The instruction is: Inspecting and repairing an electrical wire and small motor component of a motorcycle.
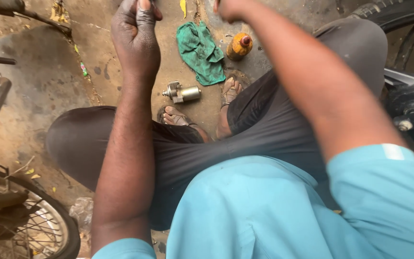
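The left hand point(135, 33) has its grip curled shut, contents unseen, the right hand's point(228, 8) grip is cut off from view, with a small motor point(183, 92) on the ground below both.

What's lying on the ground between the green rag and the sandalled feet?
In the head view, a small metal motor lies between the green rag and the sandalled feet.

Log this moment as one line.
left hand: raised, fist closed | right hand: raised, mostly cropped | ground: small motor, green rag, yellow bottle
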